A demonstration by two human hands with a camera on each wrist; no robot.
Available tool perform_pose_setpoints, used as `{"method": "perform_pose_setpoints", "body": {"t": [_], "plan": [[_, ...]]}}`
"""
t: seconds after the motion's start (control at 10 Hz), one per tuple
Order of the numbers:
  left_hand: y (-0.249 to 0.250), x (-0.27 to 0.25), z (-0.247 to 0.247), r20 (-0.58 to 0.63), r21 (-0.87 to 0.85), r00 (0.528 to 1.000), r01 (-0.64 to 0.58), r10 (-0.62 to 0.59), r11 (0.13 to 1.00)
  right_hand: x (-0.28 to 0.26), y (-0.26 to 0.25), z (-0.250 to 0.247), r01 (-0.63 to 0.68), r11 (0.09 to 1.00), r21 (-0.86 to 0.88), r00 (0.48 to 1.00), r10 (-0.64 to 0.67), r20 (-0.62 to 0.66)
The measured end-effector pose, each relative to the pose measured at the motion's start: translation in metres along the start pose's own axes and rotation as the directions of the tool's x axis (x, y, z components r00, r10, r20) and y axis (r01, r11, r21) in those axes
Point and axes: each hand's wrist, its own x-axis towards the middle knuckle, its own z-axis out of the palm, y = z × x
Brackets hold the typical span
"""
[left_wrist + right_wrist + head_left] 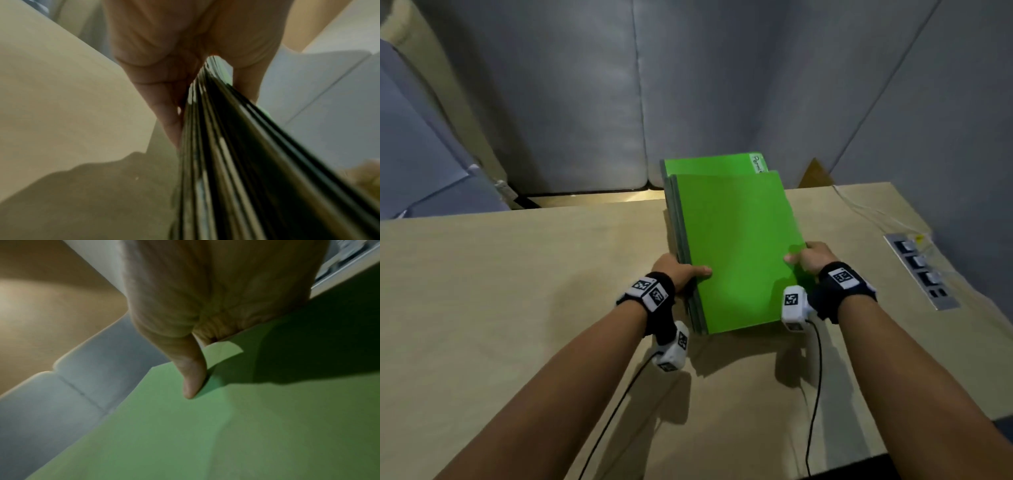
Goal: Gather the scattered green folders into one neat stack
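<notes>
Step in hand: squaring the stack. The left hand (677, 270) and right hand (812, 257) each grasp a side edge of the green folders (736, 250), held tilted above the table (517, 291), right of centre. Next: tap edges flush, since 1 far folder protrudes, then lay flat.

Label (757, 163) writing cut off, left hand (677, 270) fingers hidden under folders (736, 253)
</notes>
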Motion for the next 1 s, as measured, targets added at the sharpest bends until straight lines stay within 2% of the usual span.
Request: {"method": "perform_pose_setpoints", "body": {"t": [0.2,0.3,0.5,0.7,0.8,0.9,1.0], "plan": [[0.023,0.028,0.074,0.132,0.078,0.987,0.083,-0.093,0.993,0.076,0.061,-0.047,-0.171,0.968,-0.182,0.985,0.162,-0.064],[0.03,0.034,0.099,0.154,0.146,0.979,0.114,-0.136,0.983,0.081,0.064,-0.057,-0.208,0.927,-0.311,0.978,0.195,-0.073],[0.039,0.033,0.116,0.098,0.166,0.98,0.157,-0.175,0.974,0.081,0.051,-0.068,-0.228,0.845,-0.483,0.968,0.249,-0.022],[0.038,0.026,0.119,0.04,0.162,0.987,0.145,-0.154,0.976,0.079,0.043,-0.069,-0.212,0.807,-0.551,0.968,0.249,-0.007],[0.039,0.022,0.119,0.027,0.159,0.99,0.131,-0.137,0.979,0.077,0.043,-0.068,-0.204,0.811,-0.548,0.974,0.226,-0.027],[0.039,0.017,0.117,0.043,0.194,0.989,0.129,-0.139,0.973,0.079,0.037,-0.066,-0.167,0.82,-0.547,0.982,0.089,-0.167],[0.039,0.017,0.112,0.079,0.182,0.988,0.118,-0.134,0.976,0.081,0.027,-0.058,-0.076,0.851,-0.52,0.979,-0.036,-0.201]]}}
